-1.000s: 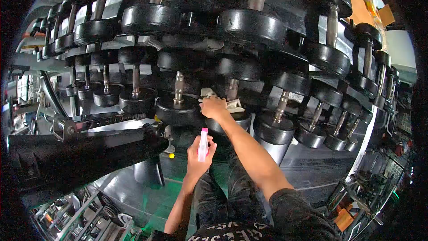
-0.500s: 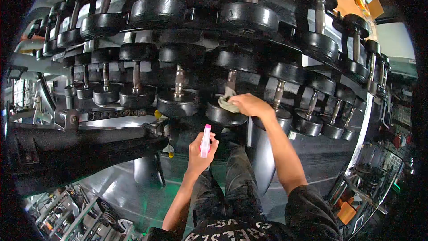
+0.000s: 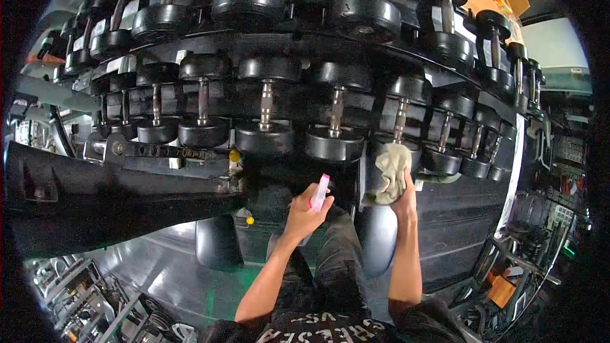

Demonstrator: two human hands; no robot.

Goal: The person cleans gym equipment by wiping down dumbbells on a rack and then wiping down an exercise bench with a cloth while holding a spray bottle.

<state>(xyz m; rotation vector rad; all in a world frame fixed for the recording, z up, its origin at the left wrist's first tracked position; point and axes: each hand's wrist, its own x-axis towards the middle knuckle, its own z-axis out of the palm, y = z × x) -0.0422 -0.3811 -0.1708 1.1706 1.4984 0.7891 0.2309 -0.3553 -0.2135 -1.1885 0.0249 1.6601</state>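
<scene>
My left hand (image 3: pixel 305 217) is wrapped round a spray bottle, whose pink-and-white spray head (image 3: pixel 320 192) shows above my fingers. Its body is mostly hidden by the hand. In my right hand (image 3: pixel 406 203) hangs a crumpled beige cloth (image 3: pixel 393 173), gripped at its right side. The cloth covers part of the front end of a black dumbbell (image 3: pixel 401 117) on the lower rack row; I cannot tell whether they touch. Another black dumbbell (image 3: pixel 335 145) with a metal handle sits to the left of the cloth, beyond the spray bottle.
Several more dumbbells fill the lower row and the upper row (image 3: pixel 248 3). A dark padded bench part (image 3: pixel 114 184) with a perforated metal bar juts in from the left. Rack legs (image 3: pixel 379 238) stand near my feet. Gym machines (image 3: pixel 89 298) are at lower left.
My right hand has drawn the cloth off the middle dumbbell's front end, moving right and toward me. The spray bottle in my left hand has shifted right. The view has shifted slightly.
</scene>
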